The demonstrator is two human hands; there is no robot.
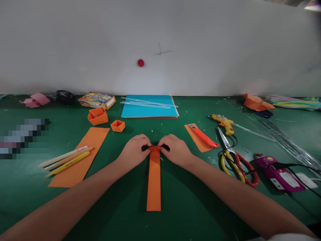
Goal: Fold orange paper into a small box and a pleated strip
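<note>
A long orange paper strip (154, 180) lies lengthwise in front of me on the green table, with a fold at its far end. My left hand (135, 149) pinches the left corner of that folded end. On the opposite corner my right hand (175, 149) has its fingers closed in the same way. Both hands touch the strip at its top edge, and the fingertips partly hide the fold. Beyond my left hand stand a small orange paper box (118, 126) and a larger orange paper box (97, 116).
Left lie an orange sheet (75, 174) with several pens (67, 164) and a patterned carton (97, 100). Blue paper (147, 112) is at the back. Right are a cutter (204, 136), scissors (238, 160), a glue gun (224, 123) and a purple power strip (281, 175) with cords.
</note>
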